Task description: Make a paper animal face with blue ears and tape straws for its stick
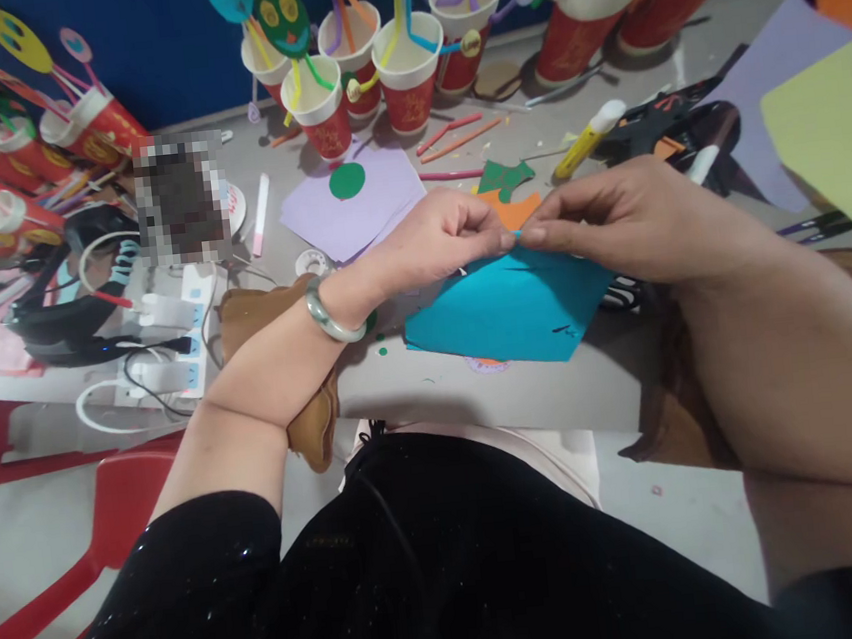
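Observation:
My left hand (pixel 455 233) and my right hand (pixel 604 219) meet above the table, fingertips pinched close together. Between the fingertips shows a tiny bit of blue; its full shape is hidden by the fingers. Just below lies a sheet of blue paper (pixel 504 307) with small dark marks, partly under my right hand. Orange paper (pixel 512 211) and a green paper scrap (pixel 504 179) lie right behind the fingertips. Purple paper (pixel 325 209) with a green circle (pixel 347 180) on it is beyond my left forearm.
Red and white paper cups (pixel 408 90) with colourful pipe-cleaner figures line the back. A yellow marker (pixel 590 140) is behind my right hand. At left are a power strip (pixel 200 321) and cables. Yellow-green paper (pixel 841 129) lies at right.

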{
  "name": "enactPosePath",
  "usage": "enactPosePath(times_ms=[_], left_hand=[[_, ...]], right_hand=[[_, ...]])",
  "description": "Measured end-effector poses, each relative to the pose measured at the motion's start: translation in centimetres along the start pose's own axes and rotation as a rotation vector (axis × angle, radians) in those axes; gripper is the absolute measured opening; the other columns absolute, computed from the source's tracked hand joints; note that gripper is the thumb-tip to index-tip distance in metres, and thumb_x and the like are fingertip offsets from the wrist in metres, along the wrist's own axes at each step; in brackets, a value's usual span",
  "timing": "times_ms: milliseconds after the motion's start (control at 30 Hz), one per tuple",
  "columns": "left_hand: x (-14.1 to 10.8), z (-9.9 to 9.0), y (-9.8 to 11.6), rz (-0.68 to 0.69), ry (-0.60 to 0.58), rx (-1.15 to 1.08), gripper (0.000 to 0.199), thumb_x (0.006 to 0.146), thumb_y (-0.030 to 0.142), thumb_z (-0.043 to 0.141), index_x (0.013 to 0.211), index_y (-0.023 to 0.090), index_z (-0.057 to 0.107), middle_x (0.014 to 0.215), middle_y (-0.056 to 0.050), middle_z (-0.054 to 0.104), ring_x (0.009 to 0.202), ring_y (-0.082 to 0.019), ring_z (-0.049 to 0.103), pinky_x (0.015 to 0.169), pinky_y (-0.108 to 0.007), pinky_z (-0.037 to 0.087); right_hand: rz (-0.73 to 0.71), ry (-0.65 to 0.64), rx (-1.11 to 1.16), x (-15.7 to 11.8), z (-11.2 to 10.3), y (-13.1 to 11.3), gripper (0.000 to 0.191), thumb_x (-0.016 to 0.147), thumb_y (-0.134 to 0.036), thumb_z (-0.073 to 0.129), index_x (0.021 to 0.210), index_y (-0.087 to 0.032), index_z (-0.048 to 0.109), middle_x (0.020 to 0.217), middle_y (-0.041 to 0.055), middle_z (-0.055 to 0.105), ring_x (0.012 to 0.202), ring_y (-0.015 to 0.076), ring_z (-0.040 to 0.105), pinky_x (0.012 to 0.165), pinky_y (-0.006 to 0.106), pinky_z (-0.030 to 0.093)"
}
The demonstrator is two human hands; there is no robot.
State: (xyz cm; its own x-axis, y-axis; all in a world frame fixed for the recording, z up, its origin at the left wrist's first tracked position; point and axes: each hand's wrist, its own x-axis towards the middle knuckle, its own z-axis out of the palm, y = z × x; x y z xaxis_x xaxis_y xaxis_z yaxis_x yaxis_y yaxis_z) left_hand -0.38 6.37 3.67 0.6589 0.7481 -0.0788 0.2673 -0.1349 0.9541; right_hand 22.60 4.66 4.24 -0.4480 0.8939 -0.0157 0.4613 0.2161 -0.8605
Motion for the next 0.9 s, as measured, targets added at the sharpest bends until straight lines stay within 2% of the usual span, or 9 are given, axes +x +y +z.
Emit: enactPosePath(times_ms=[100, 267, 433, 667, 900], left_hand=[[0.1, 0.2, 0.2, 0.017, 0.022, 0.031, 0.045, 0.096, 0.038, 0.077, 0.065, 0.015, 0.053, 0.065, 0.005, 0.044, 0.067, -0.006, 0.045, 0.064, -0.024, 0.03], [0.1, 0.2, 0.8, -0.009, 0.042, 0.01, 0.036, 0.097, 0.02, 0.072, 0.065, 0.018, 0.057, 0.061, 0.006, 0.045, 0.066, -0.008, 0.041, 0.063, -0.026, 0.031], [-0.1, -0.1, 1.3, -0.077, 0.057, -0.079, 0.032, 0.088, 0.026, 0.085, 0.072, 0.017, 0.059, 0.063, 0.006, 0.047, 0.062, -0.007, 0.043, 0.059, -0.026, 0.029], [-0.4, -0.3, 1.5, -0.099, 0.043, -0.1, 0.041, 0.094, 0.036, 0.082, 0.07, 0.016, 0.056, 0.063, 0.006, 0.046, 0.061, -0.004, 0.042, 0.059, -0.024, 0.028], [-0.3, -0.4, 1.3, -0.093, 0.041, -0.082, 0.05, 0.09, 0.046, 0.086, 0.066, 0.017, 0.053, 0.06, 0.006, 0.047, 0.058, -0.004, 0.044, 0.056, -0.023, 0.029]], right_hand=[[0.02, -0.002, 0.039, 0.0, 0.1, -0.3, 0.067, 0.073, -0.086, 0.082, 0.075, -0.02, 0.073, 0.07, 0.002, 0.065, 0.069, 0.0145, 0.049, 0.064, 0.033, 0.035], [0.039, 0.015, 0.089, 0.2, 0.1, 0.0, 0.065, 0.075, -0.082, 0.084, 0.068, -0.019, 0.068, 0.063, 0.0002, 0.059, 0.064, 0.0119, 0.044, 0.059, 0.032, 0.03], [0.047, 0.03, 0.11, 0.2, 0.0, 0.2, 0.057, 0.08, -0.073, 0.085, 0.066, -0.02, 0.068, 0.061, 0.0, 0.056, 0.062, 0.0117, 0.041, 0.056, 0.032, 0.028], [0.044, 0.036, 0.118, 0.2, -0.1, -0.2, 0.064, 0.081, -0.078, 0.082, 0.061, -0.02, 0.062, 0.057, -0.0017, 0.047, 0.059, 0.01, 0.036, 0.053, 0.032, 0.024], [0.017, 0.063, 0.164, 0.2, -0.2, -0.1, 0.067, 0.061, -0.08, 0.093, 0.076, -0.019, 0.072, 0.074, 0.0034, 0.068, 0.07, 0.0139, 0.052, 0.063, 0.032, 0.039]])
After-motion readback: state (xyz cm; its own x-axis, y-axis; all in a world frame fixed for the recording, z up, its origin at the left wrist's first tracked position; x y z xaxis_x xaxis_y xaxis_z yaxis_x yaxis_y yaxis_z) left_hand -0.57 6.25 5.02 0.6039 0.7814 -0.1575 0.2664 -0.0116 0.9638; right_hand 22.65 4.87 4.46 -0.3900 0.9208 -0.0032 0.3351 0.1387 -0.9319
